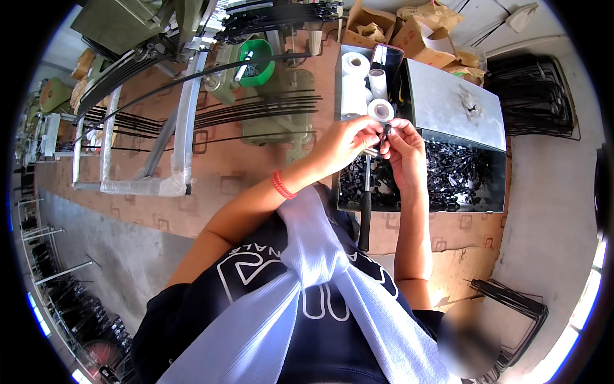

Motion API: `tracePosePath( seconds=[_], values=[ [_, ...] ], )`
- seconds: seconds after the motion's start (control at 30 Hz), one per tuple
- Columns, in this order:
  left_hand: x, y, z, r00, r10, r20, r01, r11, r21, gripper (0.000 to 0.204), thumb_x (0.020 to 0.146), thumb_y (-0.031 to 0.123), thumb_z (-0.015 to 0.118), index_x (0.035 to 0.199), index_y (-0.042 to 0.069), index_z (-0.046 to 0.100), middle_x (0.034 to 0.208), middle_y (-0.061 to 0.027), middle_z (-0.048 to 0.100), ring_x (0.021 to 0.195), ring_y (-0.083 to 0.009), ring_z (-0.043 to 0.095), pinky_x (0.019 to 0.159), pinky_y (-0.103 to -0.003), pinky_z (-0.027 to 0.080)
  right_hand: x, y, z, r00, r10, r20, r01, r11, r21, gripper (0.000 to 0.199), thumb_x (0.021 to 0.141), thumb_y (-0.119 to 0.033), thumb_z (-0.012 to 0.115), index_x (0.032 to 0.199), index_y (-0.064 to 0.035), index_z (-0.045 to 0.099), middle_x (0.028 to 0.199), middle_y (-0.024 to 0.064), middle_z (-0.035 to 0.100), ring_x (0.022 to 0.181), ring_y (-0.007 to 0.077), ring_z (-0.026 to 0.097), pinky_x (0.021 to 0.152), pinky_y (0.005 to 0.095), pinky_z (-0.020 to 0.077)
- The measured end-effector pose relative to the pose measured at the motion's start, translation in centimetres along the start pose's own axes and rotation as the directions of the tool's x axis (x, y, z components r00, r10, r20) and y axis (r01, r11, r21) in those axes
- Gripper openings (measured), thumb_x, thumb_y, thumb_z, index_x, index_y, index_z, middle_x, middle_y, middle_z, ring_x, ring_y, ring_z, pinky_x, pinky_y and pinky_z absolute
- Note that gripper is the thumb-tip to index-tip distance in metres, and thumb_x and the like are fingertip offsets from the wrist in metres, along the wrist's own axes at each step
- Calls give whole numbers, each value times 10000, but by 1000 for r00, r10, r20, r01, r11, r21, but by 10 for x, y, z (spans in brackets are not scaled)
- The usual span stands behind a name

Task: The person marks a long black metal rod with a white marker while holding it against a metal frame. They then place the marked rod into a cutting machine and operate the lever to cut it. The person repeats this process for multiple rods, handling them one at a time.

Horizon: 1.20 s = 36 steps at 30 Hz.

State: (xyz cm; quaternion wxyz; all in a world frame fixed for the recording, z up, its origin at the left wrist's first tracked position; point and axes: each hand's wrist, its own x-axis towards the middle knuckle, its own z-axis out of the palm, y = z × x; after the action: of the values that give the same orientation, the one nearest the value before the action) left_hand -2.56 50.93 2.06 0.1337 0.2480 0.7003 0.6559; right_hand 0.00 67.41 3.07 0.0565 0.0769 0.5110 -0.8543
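Over a metal box, my left hand (348, 144) and my right hand (408, 150) meet with their fingertips pinched together. Between them is a small black part (387, 130), mostly covered by the fingers; its exact kind cannot be made out. Right below the hands lies a hammer (366, 214), its black grip sticking out over the box's near edge. Many small black pieces (457, 173) fill the box's compartments under and beside my right hand. Just beyond the fingertips stands a white roll (380, 110) with a hollow core.
More white rolls (355, 64) and a phone (387, 59) lie at the box's far end. A metal lid (455, 96) covers part of it. Cardboard boxes (419, 41) stand behind. At left are a metal frame (147, 182), long black rods (256, 105) and a green bin (257, 63).
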Motion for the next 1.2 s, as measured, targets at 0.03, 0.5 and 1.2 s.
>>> tracePosePath(
  seconds=[0.03,0.5,1.2],
  values=[
    [-1,-1,-3,1000,15,-19,-15,1000,-2,242,860,70,562,1088,8,510,936,-75,606,878,-97,577,712,-251,480,0,2,5,1000,10,12,-10,1000,3,106,873,-16,495,977,-8,514,702,50,574,542,95,545,480,188,422],
    [14,-19,-40,910,-262,-321,11,790,-614,107,892,114,515,942,25,544,918,-45,598,834,-119,571,774,-265,470,54,24,58,982,-88,167,154,882,-444,278,805,-59,597,1076,-2,566,814,-14,539,753,65,481,686,195,393],
    [54,-39,-121,844,390,-369,151,488,860,172,762,127,623,921,62,632,847,-83,625,832,-260,573,783,-369,404,160,23,81,797,-338,500,491,-119,-863,100,741,-111,581,799,-29,578,678,200,604,691,376,604,638,450,486]
  ],
)
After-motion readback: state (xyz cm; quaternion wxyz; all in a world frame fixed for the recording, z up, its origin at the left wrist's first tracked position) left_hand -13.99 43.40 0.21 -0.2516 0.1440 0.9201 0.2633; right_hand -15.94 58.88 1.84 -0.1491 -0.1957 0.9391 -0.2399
